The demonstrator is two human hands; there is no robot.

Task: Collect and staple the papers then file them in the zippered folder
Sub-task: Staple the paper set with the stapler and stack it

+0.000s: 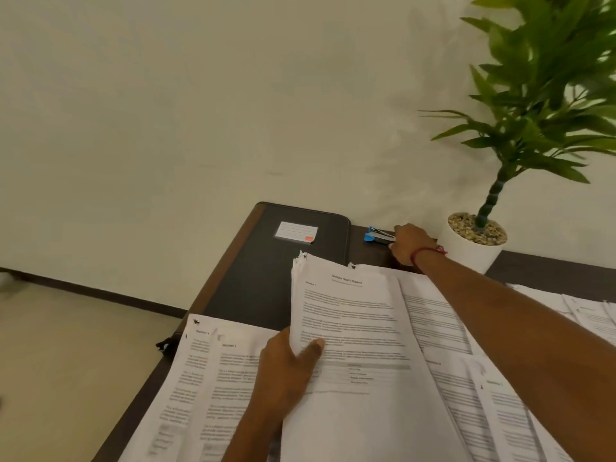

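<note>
Currently: left grip [286,371] holds a thick stack of white printed papers [350,328] at the stack's left edge. The thumb lies on the top sheet and the fingers are tucked beneath. The sheet edges at the stack's far left corner are uneven.

Right grip [411,243] is stretched well ahead of the left grip, at the back of the dark brown bench [550,265] by the wall. Its fingertips meet the near end of a small blue and silver stapler [378,235], which lies on the bench just to its left. Cannot tell whether the fingers are closed round the stapler. A red thread band [428,251] sits on the wrist behind this grip.

Black zippered folder [266,271] lies flat, cover up, just left of the stapler and beyond the left grip. The stack's far left corner overlaps its near right part. A white lined label [296,232] with an orange patch sits on the cover.

Loose printed sheets [206,378] are spread left of and under the left grip; more lie right of the right forearm.

A white round pot [470,251] topped with pebbles, holding a green leafy plant [546,95], stands just right of the right grip.
</note>
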